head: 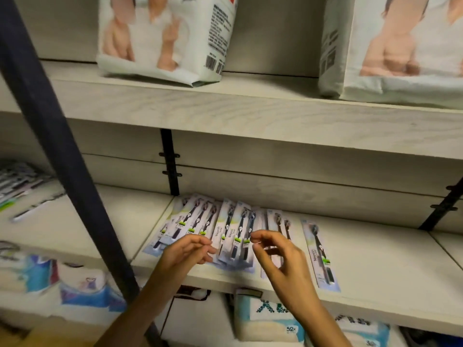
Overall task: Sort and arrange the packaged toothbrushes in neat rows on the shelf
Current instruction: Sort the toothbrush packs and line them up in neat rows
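Several packaged toothbrushes (pixel 226 227) with black brushes on pale cards lie overlapping and fanned out on the light wooden shelf (pixel 375 266). One pack (pixel 319 254) lies apart at the right. My left hand (pixel 186 251) hovers over the lower ends of the left packs, fingers loosely curled and holding nothing. My right hand (pixel 278 254) hovers over the middle packs, thumb and forefinger nearly pinched, the other fingers spread. I cannot tell whether either hand touches a pack.
A dark slanted upright (pixel 62 151) crosses the left side. White diaper bags (pixel 165 36) stand on the shelf above. More toothbrush packs (pixel 17 181) lie at the far left. Tissue packs (pixel 265 319) sit below, and black brackets (pixel 170 164) at the back wall.
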Tool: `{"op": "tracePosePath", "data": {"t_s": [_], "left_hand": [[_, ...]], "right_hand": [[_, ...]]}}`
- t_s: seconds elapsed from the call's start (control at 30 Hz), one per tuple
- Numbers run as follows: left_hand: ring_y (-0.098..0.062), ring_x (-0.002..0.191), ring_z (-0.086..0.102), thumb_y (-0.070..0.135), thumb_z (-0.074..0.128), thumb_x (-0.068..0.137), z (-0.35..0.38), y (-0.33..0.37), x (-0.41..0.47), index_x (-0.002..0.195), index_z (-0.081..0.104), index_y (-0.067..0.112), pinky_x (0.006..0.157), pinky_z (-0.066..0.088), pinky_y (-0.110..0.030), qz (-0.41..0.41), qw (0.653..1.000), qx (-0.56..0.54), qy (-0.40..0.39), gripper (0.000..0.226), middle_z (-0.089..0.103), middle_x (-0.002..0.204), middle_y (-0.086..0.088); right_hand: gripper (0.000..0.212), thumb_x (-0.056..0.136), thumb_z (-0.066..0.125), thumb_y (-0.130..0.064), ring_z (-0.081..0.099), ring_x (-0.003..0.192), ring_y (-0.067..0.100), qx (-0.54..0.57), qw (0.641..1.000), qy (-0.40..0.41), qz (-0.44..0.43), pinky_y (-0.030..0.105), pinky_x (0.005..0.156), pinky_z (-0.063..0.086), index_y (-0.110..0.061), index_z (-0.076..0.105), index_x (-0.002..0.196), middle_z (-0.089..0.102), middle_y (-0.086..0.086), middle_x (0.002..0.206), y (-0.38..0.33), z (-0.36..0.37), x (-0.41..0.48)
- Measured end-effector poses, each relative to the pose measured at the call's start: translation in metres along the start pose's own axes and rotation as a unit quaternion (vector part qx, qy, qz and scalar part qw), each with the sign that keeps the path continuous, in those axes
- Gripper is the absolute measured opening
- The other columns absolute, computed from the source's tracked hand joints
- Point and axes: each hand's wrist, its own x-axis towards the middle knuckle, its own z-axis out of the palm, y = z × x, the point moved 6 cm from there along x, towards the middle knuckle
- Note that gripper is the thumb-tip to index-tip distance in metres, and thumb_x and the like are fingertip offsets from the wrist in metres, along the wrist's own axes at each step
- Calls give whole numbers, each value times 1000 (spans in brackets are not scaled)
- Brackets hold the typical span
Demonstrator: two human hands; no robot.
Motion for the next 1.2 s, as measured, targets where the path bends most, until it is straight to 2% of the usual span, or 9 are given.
{"op": "tracePosePath", "data": {"t_s": [0.03,0.13,0.3,0.37,0.57,0.7,0.87,1.03,1.2], "left_hand": [[-19,81,68,56,70,62,-10,3,-3,95,61,4,74,55,-22,2,1000,11,-2,61,71,90,-8],[-18,89,66,26,57,90,-48,9,-11,95,66,9,77,54,-18,12,998,56,18,20,71,93,-7],[-16,83,68,12,55,89,-122,14,-17,97,63,5,77,54,-21,12,1000,23,-8,13,72,94,-5],[-15,80,68,4,50,88,-154,18,-17,97,62,3,75,53,-19,12,1000,6,-20,14,72,93,-6],[-18,84,67,21,52,79,-233,35,-25,98,62,6,78,53,-22,22,998,13,-62,27,71,96,-8],[-18,83,66,17,52,82,-278,33,-25,99,61,4,78,53,-23,23,998,20,-57,23,71,96,-8],[-17,82,67,4,48,90,-332,23,-23,100,60,3,75,52,-21,21,999,39,-17,16,72,98,-5],[-18,86,67,4,49,90,-391,12,-18,102,61,6,77,52,-22,10,999,39,7,16,72,100,-4],[-16,83,67,0,50,90,-468,-11,-7,103,61,1,74,51,-18,-15,1000,19,6,17,72,99,-8]], "right_hand": [[20,90,60,-20,61,94,1,2,1000,-3,-7,17,77,51,-36,63,102,63,-25,101,-10,9,-1],[18,91,59,-22,62,93,4,-1,1000,-6,-22,20,77,51,-36,63,102,63,-23,101,-37,40,0],[17,90,60,-25,63,96,3,19,1000,14,-12,21,81,52,-33,63,105,65,-23,103,-75,110,1],[19,89,59,-29,62,98,2,33,999,25,-3,20,82,52,-32,63,107,65,-22,104,-92,141,3],[20,89,60,-20,63,98,4,62,998,31,-11,17,82,51,-27,65,107,66,-19,104,-142,211,11],[21,90,59,-19,63,98,4,69,998,-6,-8,19,83,52,-29,64,108,67,-18,103,-163,249,20],[21,90,58,-19,62,98,-2,84,994,-67,-16,11,82,48,-29,64,108,65,-22,103,-179,305,38],[28,82,53,-39,58,105,-5,90,993,-75,-3,11,88,47,-37,60,110,60,-30,112,-188,361,59],[23,89,58,-24,59,103,-5,63,996,-64,24,8,84,47,-37,60,108,60,-30,111,-189,427,85]]}}
